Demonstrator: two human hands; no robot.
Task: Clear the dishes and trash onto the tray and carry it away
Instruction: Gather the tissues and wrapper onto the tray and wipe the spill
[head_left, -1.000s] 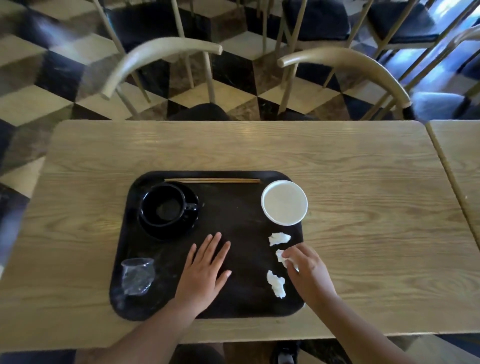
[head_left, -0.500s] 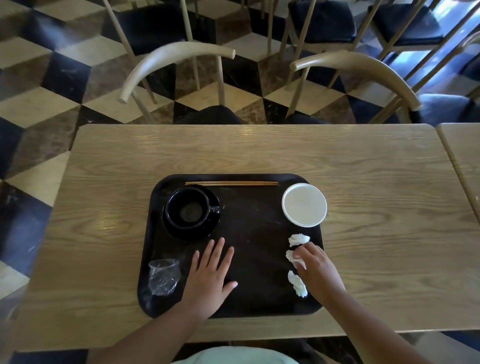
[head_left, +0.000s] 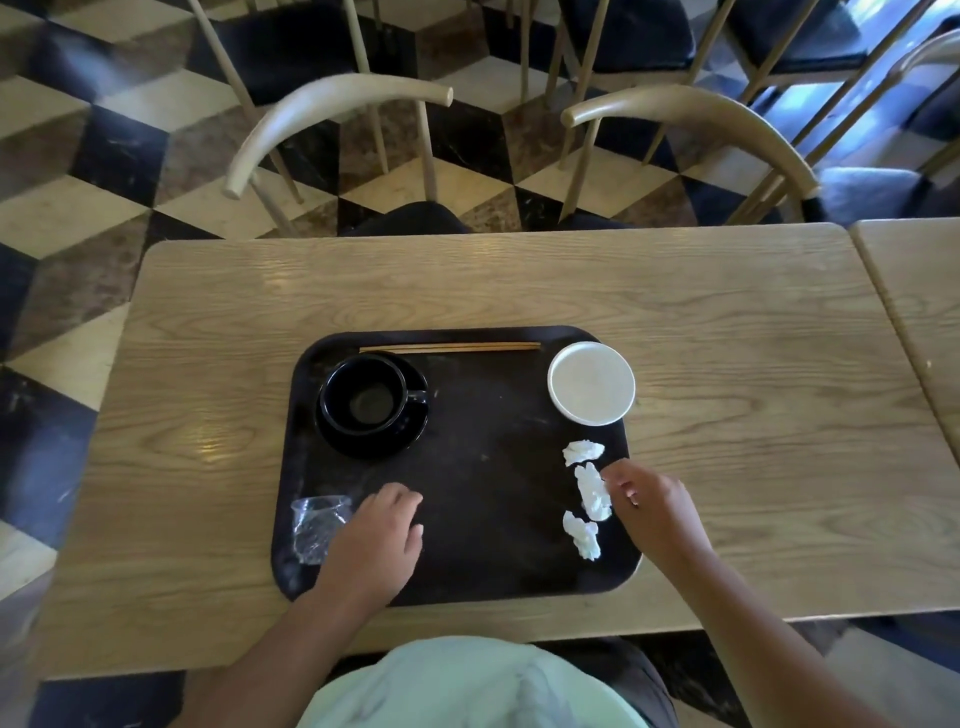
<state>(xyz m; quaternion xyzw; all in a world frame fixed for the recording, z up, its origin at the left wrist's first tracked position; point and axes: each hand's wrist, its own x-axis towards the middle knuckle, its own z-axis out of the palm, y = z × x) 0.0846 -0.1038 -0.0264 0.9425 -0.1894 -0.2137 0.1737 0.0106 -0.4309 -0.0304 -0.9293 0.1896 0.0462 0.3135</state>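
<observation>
A: Tray (head_left: 488, 519) status? Black, flat on the wooden table (head_left: 727, 364), near edge close to the person.
B: On it: black cup (head_left: 363, 397) on saucer (head_left: 410, 439), chopsticks (head_left: 449, 347) along far rim, white dish (head_left: 591, 383), three crumpled tissues (head_left: 592, 491), clear plastic wrapper (head_left: 317, 525).
A: Hands?
B: Left hand (head_left: 376, 540) fingers curled, knuckles up, resting on tray beside wrapper, holding nothing visible. Right hand (head_left: 652, 506) fingertips pinched loosely against middle tissue; real grip, cannot tell

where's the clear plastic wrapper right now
The clear plastic wrapper lies in the near left corner of the black tray, just left of the left hand and nearer the person than the black cup.
</observation>
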